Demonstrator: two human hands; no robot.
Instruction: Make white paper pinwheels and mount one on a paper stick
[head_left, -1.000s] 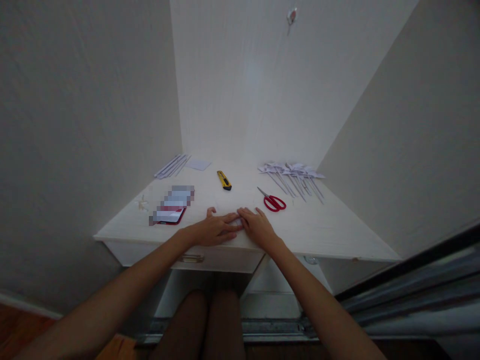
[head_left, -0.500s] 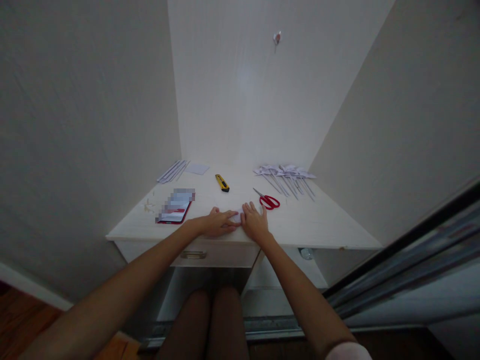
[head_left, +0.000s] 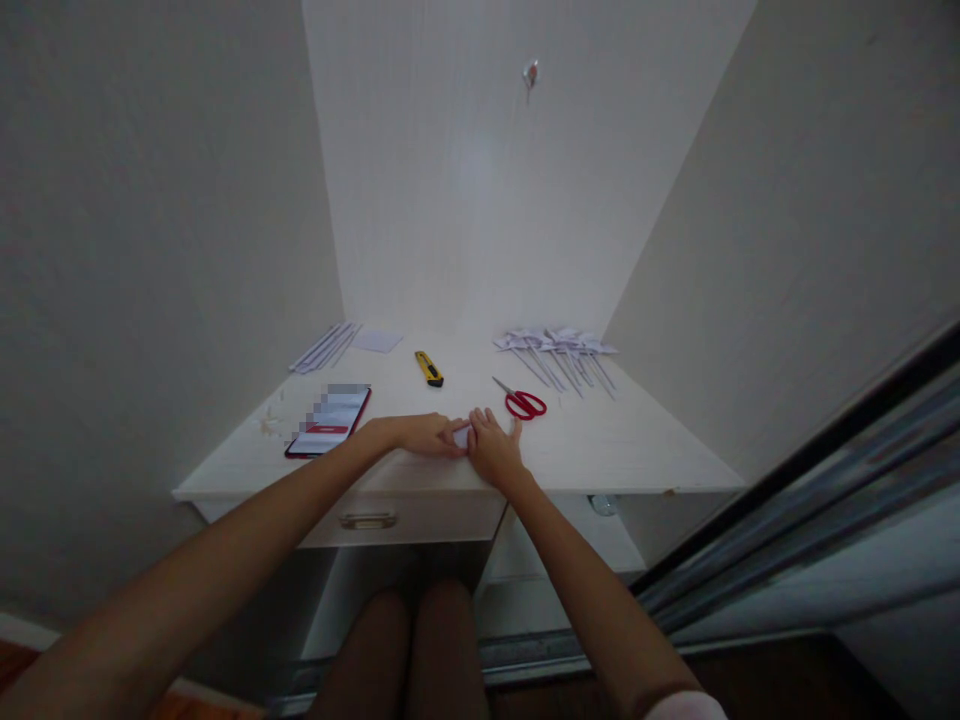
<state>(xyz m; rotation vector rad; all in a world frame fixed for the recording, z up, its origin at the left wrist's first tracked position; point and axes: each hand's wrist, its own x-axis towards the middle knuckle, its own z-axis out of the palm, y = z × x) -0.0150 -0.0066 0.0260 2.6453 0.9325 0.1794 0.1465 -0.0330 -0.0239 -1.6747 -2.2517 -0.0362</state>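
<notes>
My left hand (head_left: 420,435) and my right hand (head_left: 493,448) rest side by side near the front edge of a white desk (head_left: 600,450). Their fingertips meet over a small pale piece of paper (head_left: 460,435), mostly hidden beneath them. The left fingers are stretched toward the right hand and press down on the paper. The right fingers lie flat and slightly spread on the desk. Red-handled scissors (head_left: 522,402) lie just beyond my right hand.
A yellow utility knife (head_left: 429,368) lies mid-desk. A phone (head_left: 330,420) with a lit screen sits left. Folded paper strips (head_left: 322,346) and a paper square (head_left: 377,341) lie back left, several paper pieces on sticks (head_left: 559,350) back right. Walls close in on three sides.
The camera view shifted and the desk slid left in the frame. Both hands stayed together on the paper, with the left fingers drawing in a little.
</notes>
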